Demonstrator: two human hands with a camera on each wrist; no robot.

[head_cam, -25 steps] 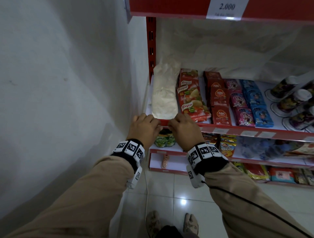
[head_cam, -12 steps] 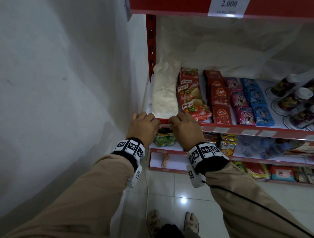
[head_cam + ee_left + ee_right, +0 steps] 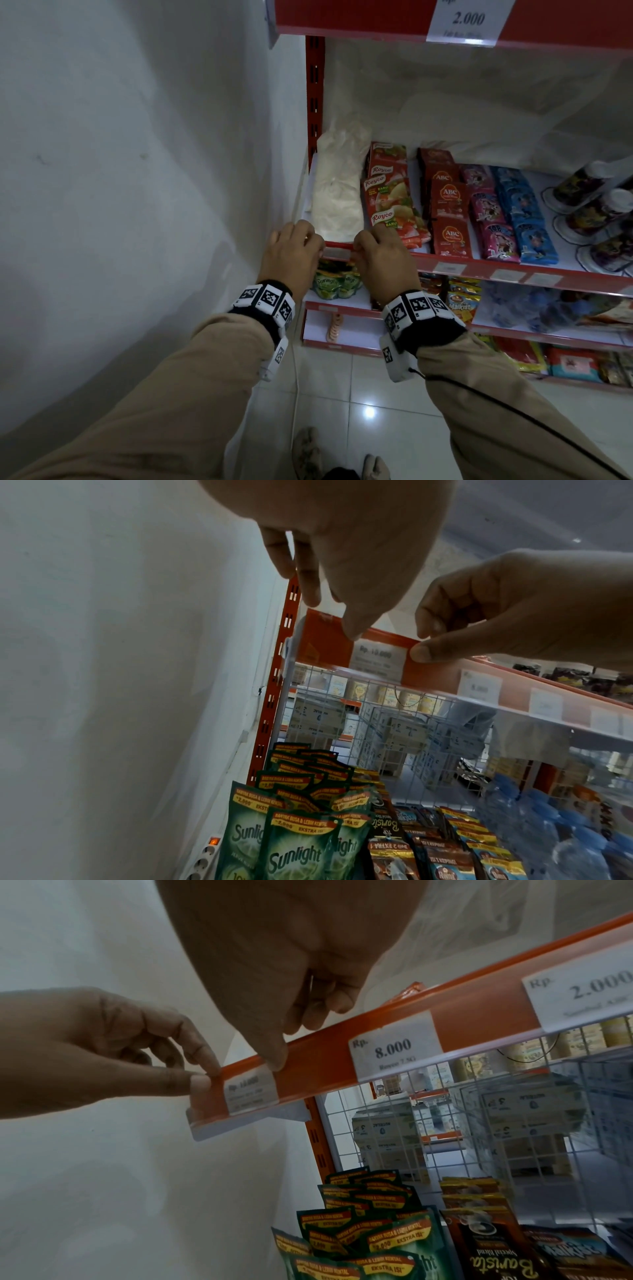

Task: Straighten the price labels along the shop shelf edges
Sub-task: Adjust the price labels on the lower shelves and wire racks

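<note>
A small white price label point(image 3: 337, 253) sits in the clear strip of the red shelf edge point(image 3: 479, 265), at its far left end by the wall. My left hand point(image 3: 301, 240) pinches the strip at the label's left side, thumb in front and index finger on top, as the right wrist view shows for the left hand point(image 3: 205, 1076). My right hand point(image 3: 373, 243) holds the label's right end: its thumb presses the label point(image 3: 251, 1093) and its fingers curl over the shelf top. In the left wrist view the label point(image 3: 377, 658) looks roughly level.
More labels point(image 3: 448, 268) follow to the right along the same edge, among them an 8.000 label point(image 3: 394, 1047). A white wall point(image 3: 137, 171) closes the left side. Sachets point(image 3: 448, 219) and a white bag point(image 3: 337, 192) lie on the shelf. Green Sunlight pouches point(image 3: 294, 845) hang below.
My hands have drawn slightly apart, the right one shifting a little right, so the label now shows between them. Both stay on the shelf edge.
</note>
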